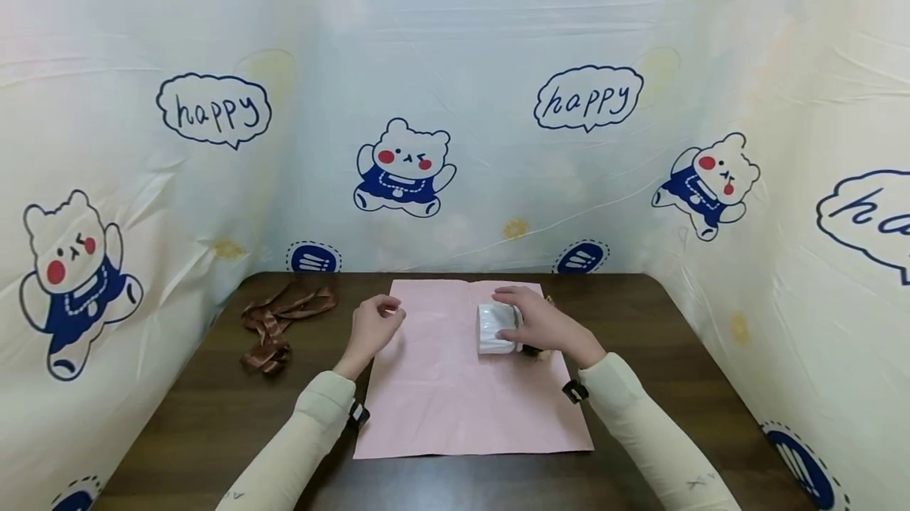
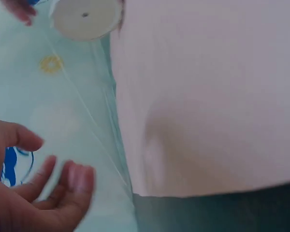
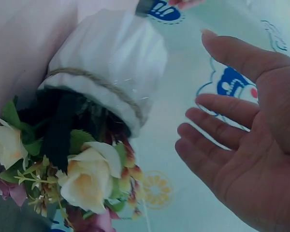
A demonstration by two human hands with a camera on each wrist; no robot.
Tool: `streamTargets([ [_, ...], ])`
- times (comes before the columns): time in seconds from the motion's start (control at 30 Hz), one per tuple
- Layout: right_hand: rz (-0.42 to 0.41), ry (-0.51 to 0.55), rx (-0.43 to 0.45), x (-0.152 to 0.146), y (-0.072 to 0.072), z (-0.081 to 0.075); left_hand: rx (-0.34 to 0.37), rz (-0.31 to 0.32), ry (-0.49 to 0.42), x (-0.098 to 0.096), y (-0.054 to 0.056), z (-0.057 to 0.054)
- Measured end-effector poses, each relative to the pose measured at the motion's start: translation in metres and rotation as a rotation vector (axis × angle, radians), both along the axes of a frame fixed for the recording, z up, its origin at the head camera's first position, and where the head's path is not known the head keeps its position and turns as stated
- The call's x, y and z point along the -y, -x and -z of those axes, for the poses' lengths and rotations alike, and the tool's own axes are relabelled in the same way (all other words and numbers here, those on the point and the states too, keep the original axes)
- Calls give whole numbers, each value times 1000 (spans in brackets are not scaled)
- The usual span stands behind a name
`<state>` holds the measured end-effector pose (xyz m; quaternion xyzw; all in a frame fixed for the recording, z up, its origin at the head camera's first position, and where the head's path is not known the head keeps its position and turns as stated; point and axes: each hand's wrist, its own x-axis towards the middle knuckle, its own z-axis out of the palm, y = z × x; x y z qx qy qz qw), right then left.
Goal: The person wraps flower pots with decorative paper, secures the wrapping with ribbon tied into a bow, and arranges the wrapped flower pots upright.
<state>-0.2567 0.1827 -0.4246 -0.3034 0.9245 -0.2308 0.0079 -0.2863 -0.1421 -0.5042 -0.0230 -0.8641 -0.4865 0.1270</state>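
A white ribbed flowerpot (image 1: pixel 495 331) lies on its side on a sheet of pink paper (image 1: pixel 455 408). Twine circles its rim, and artificial flowers (image 3: pixel 89 176) in cream and pink, with green leaves, spill out of it. Over the pot, in the head view, is my right hand (image 1: pixel 546 323); the right wrist view has its fingers (image 3: pixel 222 116) spread and apart from the pot, holding nothing. Above the paper's left edge hovers my left hand (image 1: pixel 374 328), fingers loosely bent around empty air. Most of the flowers are hidden behind the right hand in the head view.
A crumpled brown satin ribbon (image 1: pixel 273 329) lies at the left on the dark wooden table (image 1: pixel 661 400). A light curtain (image 1: pixel 490 203) printed with bears hangs behind the table and along both sides.
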Motion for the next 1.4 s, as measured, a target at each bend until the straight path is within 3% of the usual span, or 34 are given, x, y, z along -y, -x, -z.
streamTargets([
  [0.23, 76, -65, 67, 10, 20, 14, 260, 12, -107, 24, -3, 4],
  [0.53, 89, -154, 71, 16, 33, 23, 478, 45, -232, 34, -12, 1],
  [0.77, 94, -153, 108, 19, 34, 20, 574, 76, -279, 40, -16, 2],
  [1.07, 91, -207, 86, 26, 38, 17, 670, 171, -478, 43, -18, 3],
  [1.17, 82, -241, 72, 30, 38, 14, 681, 197, -481, 43, -19, 3],
  [1.4, 58, -282, 60, 36, 41, 6, 676, 203, -394, 45, -15, 4],
])
